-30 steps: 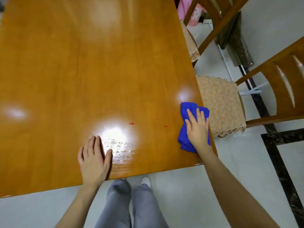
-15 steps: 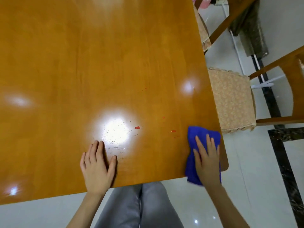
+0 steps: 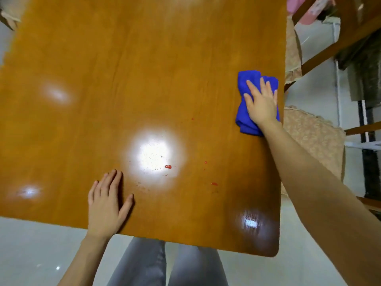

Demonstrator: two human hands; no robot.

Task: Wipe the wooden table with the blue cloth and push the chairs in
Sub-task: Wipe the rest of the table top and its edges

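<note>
Pressing flat: right hand [image 3: 261,104], fingers spread, on crumpled royal-blue microfibre cloth [image 3: 244,118], right-centre of frame, near the glossy orange wooden counter [image 3: 123,79] edge. Soft, light, bunches easily (palm it flat). Left hand [image 3: 106,205] splayed, empty.

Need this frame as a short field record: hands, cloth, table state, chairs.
left hand: flat on the glossy wooden table, near edge, holding nothing
right hand: pressed flat on the bunched blue cloth, by the right edge
red spots: not wiped, with crumbs between the hands
chairs: cushioned wooden chair beside the right edge, not pushed in
</note>
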